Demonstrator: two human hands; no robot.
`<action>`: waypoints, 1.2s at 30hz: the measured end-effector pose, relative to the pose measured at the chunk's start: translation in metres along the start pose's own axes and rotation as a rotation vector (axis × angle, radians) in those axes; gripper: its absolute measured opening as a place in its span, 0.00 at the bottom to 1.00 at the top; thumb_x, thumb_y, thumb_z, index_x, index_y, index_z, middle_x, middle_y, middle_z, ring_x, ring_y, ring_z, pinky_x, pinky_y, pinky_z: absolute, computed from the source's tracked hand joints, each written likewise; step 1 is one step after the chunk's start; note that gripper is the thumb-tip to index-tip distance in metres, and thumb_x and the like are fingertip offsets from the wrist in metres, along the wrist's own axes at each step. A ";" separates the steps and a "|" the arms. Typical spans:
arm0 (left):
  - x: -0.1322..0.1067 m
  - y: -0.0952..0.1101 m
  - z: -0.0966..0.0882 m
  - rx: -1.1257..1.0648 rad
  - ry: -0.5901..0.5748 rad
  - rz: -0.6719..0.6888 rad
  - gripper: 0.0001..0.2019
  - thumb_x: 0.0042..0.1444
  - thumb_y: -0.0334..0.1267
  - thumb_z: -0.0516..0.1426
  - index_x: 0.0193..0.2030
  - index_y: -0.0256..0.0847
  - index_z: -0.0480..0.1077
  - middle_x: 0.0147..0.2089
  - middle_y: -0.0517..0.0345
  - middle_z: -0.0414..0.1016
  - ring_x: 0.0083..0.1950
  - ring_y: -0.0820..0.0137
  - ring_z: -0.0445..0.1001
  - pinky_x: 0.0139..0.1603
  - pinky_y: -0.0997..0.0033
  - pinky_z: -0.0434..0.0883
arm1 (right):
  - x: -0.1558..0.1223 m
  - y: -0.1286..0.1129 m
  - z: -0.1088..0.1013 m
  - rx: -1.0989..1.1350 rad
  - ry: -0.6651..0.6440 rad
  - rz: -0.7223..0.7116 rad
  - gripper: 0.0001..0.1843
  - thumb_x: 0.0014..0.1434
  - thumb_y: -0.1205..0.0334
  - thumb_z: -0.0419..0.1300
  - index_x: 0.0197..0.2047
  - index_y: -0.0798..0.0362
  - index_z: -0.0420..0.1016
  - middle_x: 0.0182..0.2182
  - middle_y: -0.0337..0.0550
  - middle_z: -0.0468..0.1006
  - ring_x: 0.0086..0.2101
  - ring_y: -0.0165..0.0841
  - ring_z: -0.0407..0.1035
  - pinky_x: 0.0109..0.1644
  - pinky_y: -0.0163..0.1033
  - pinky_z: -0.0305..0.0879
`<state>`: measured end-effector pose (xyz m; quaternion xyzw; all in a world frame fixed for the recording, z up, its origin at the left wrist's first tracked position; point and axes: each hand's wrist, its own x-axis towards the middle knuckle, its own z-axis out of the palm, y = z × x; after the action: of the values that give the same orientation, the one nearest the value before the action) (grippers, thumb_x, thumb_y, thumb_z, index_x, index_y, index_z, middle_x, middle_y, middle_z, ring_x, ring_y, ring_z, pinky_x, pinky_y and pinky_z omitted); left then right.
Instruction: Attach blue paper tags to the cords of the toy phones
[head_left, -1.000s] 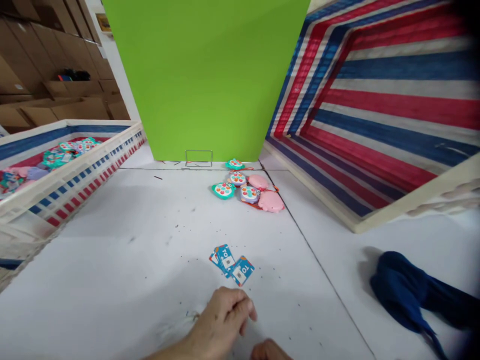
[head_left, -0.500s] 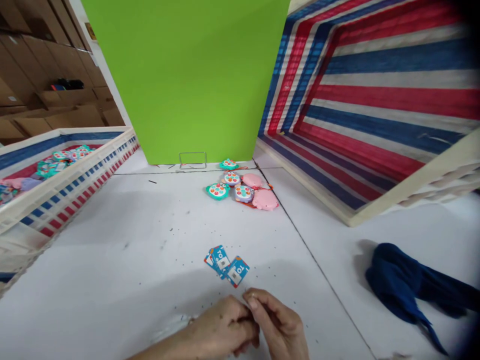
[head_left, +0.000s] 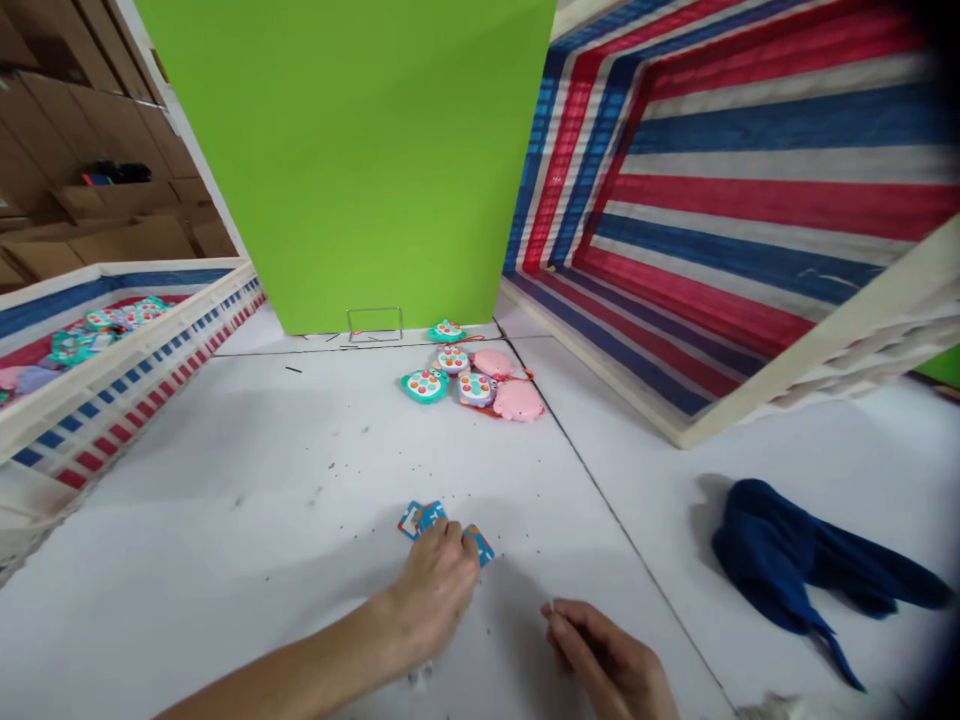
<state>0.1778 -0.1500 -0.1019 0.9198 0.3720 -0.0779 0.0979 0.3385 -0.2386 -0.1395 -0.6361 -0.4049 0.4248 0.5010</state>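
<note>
My left hand (head_left: 436, 585) reaches forward over the white table (head_left: 247, 500), its curled fingers pressed onto a small pile of blue printed cards (head_left: 420, 518). My right hand (head_left: 604, 665) rests low near the front edge, thumb and forefinger pinched on something too small to make out. Farther back lies a cluster of small toys (head_left: 472, 377), teal and pink ones among them.
A green panel (head_left: 352, 150) stands at the table's back. A tilted basket with red, white and blue stripes (head_left: 750, 230) rises on the right. Another basket (head_left: 112, 350) with toys sits at the left. A dark blue cloth (head_left: 795, 560) lies to the right.
My hands were together near the front edge. The left has moved forward onto the blue cards, and the right has pulled back to the right.
</note>
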 end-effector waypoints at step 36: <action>-0.059 -0.030 -0.016 -1.343 0.316 -0.379 0.08 0.48 0.35 0.51 0.28 0.33 0.68 0.20 0.62 0.63 0.22 0.75 0.62 0.23 0.78 0.58 | 0.008 -0.063 0.073 -0.277 -0.111 -0.305 0.13 0.52 0.53 0.56 0.23 0.53 0.70 0.18 0.35 0.67 0.19 0.27 0.57 0.23 0.31 0.55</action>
<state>0.1160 -0.1648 -0.0769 0.5805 0.5027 0.2865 0.5729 0.2660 -0.1991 -0.0887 -0.6059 -0.5777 0.3189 0.4443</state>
